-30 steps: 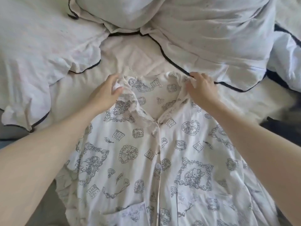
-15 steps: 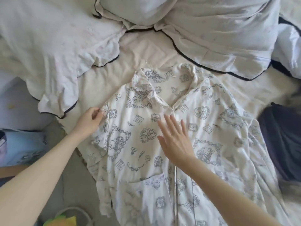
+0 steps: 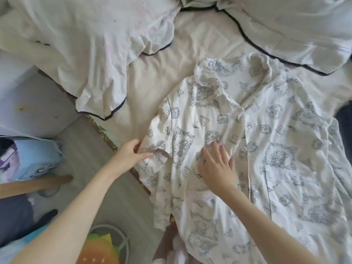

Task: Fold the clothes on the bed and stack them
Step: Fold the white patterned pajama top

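Lying buttoned on the bed point(image 3: 152, 77), one printed shirt point(image 3: 266, 149) meets two hands.

Left hand point(image 3: 131, 153) fingers curled pinching, right hand point(image 3: 217, 166) flat, fingers spread

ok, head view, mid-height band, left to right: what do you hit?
Blue bag → floor → left hand gripping the shirt's sleeve → right hand flat on the shirt → dark garment at the right edge.
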`<action>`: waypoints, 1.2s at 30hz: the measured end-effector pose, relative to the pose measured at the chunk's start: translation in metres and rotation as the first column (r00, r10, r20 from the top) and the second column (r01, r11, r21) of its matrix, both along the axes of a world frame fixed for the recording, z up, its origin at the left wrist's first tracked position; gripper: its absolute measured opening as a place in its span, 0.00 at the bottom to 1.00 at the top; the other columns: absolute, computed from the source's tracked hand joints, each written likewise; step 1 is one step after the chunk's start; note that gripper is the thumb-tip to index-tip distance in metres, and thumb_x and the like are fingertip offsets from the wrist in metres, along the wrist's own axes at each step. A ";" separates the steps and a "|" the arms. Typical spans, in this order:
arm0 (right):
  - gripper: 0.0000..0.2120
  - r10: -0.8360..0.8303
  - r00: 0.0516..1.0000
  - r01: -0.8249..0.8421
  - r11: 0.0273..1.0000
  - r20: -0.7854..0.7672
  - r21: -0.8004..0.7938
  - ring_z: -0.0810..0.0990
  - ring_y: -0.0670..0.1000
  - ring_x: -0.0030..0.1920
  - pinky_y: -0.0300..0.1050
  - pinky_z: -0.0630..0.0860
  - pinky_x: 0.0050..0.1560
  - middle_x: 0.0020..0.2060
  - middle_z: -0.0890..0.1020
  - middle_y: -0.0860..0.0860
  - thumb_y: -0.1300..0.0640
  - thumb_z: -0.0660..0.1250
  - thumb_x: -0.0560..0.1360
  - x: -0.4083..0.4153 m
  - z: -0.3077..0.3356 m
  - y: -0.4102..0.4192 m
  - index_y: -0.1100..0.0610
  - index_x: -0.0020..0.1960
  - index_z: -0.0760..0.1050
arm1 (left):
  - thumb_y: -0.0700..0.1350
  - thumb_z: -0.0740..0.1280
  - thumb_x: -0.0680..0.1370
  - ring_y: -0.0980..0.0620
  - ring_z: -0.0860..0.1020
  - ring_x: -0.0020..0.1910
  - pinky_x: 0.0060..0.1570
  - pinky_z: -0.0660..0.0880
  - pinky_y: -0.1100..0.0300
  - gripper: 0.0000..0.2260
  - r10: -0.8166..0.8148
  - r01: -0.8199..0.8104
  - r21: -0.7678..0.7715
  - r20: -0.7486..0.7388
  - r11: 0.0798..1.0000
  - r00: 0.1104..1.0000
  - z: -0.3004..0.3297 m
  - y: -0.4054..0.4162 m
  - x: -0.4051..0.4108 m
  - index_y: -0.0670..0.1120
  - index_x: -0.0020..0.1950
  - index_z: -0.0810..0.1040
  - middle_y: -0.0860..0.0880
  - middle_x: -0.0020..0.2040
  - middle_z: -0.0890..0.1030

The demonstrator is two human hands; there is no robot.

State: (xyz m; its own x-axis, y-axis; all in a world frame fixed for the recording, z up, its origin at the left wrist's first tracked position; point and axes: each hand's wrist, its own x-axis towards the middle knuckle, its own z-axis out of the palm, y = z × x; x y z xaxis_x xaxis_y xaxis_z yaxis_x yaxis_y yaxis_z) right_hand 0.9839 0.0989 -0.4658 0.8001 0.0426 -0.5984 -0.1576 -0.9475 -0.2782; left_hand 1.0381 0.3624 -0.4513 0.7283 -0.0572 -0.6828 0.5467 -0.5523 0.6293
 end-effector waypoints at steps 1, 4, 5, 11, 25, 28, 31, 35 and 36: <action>0.24 -0.046 0.999 0.046 0.999 -0.011 0.008 0.37 0.54 0.76 0.60 0.41 0.73 0.77 0.42 0.51 0.47 0.48 0.82 0.000 0.001 0.005 0.48 0.77 0.51 | 0.44 0.74 0.71 0.61 0.76 0.38 0.37 0.69 0.69 0.06 0.002 -0.004 0.033 0.065 0.999 0.998 0.004 0.003 0.000 0.49 0.42 0.78 0.60 0.35 0.80; 0.25 -0.131 0.991 0.131 0.991 -0.036 0.013 0.37 0.53 0.76 0.58 0.41 0.74 0.77 0.41 0.51 0.47 0.50 0.82 -0.002 0.001 0.014 0.49 0.77 0.50 | 0.37 0.71 0.72 0.60 0.70 0.30 0.32 0.65 0.69 0.06 -0.070 -0.042 0.262 0.401 0.964 0.913 0.028 0.017 0.002 0.45 0.39 0.77 0.55 0.30 0.74; 0.25 -0.136 0.990 0.136 0.991 -0.035 0.006 0.38 0.54 0.76 0.58 0.42 0.74 0.77 0.41 0.51 0.47 0.50 0.82 -0.002 0.001 0.016 0.49 0.77 0.50 | 0.34 0.70 0.71 0.57 0.69 0.32 0.33 0.65 0.67 0.07 -0.136 -0.046 0.322 0.518 0.945 0.845 0.039 0.020 0.001 0.45 0.40 0.77 0.53 0.32 0.73; 0.25 -0.137 0.990 0.135 0.990 -0.029 -0.048 0.40 0.55 0.77 0.60 0.44 0.74 0.77 0.43 0.52 0.47 0.50 0.82 -0.003 0.000 0.024 0.50 0.77 0.50 | 0.56 0.66 0.76 0.66 0.74 0.44 0.43 0.69 0.70 0.09 -0.495 0.474 0.154 0.162 0.867 0.854 0.049 0.007 -0.010 0.58 0.55 0.77 0.65 0.46 0.74; 0.27 -0.082 0.990 0.075 0.995 -0.115 -0.065 0.40 0.55 0.77 0.58 0.47 0.74 0.77 0.41 0.51 0.47 0.53 0.82 0.006 -0.001 0.019 0.49 0.77 0.48 | 0.49 0.62 0.80 0.57 0.74 0.39 0.37 0.67 0.66 0.08 -0.144 0.147 -0.026 0.105 0.989 0.984 -0.008 0.013 0.039 0.47 0.45 0.75 0.52 0.40 0.78; 0.28 -0.087 0.991 0.081 0.995 -0.105 -0.062 0.40 0.55 0.77 0.58 0.47 0.74 0.77 0.41 0.51 0.47 0.54 0.81 0.005 -0.003 0.019 0.49 0.77 0.48 | 0.44 0.60 0.78 0.59 0.69 0.26 0.30 0.65 0.70 0.11 0.329 -0.302 -0.147 0.233 0.942 0.915 0.003 0.041 0.041 0.47 0.35 0.69 0.56 0.24 0.71; 0.28 -0.089 0.991 0.081 0.994 -0.096 -0.076 0.39 0.54 0.77 0.58 0.46 0.74 0.77 0.41 0.51 0.47 0.53 0.81 0.003 -0.004 0.020 0.49 0.77 0.47 | 0.44 0.64 0.77 0.58 0.67 0.26 0.26 0.64 0.69 0.10 0.398 -0.354 -0.188 0.323 0.916 0.859 0.009 0.063 0.050 0.50 0.35 0.70 0.57 0.26 0.70; 0.28 -0.109 0.991 0.103 0.992 -0.080 -0.077 0.40 0.54 0.77 0.59 0.46 0.75 0.77 0.42 0.51 0.47 0.53 0.81 0.002 -0.004 0.022 0.49 0.77 0.48 | 0.46 0.68 0.76 0.64 0.79 0.37 0.39 0.70 0.69 0.03 0.116 -0.088 -0.179 0.151 0.980 0.982 0.007 0.079 0.064 0.54 0.46 0.77 0.60 0.38 0.82; 0.28 -0.112 0.990 0.106 0.991 -0.082 -0.078 0.40 0.54 0.77 0.58 0.46 0.75 0.77 0.41 0.51 0.47 0.53 0.81 0.002 -0.003 0.022 0.48 0.78 0.48 | 0.47 0.69 0.76 0.62 0.80 0.42 0.42 0.71 0.66 0.04 0.013 -0.002 -0.125 0.084 0.992 0.996 0.005 0.085 0.066 0.55 0.48 0.77 0.60 0.42 0.83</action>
State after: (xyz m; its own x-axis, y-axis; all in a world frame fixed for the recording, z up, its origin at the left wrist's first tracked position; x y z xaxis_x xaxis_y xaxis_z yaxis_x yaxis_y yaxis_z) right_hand 0.9860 0.1204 -0.4692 0.7432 -0.0885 -0.6631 -0.2814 -0.9406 -0.1899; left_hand 1.1039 0.4479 -0.4459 0.7835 -0.1325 -0.6071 0.4928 -0.4625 0.7370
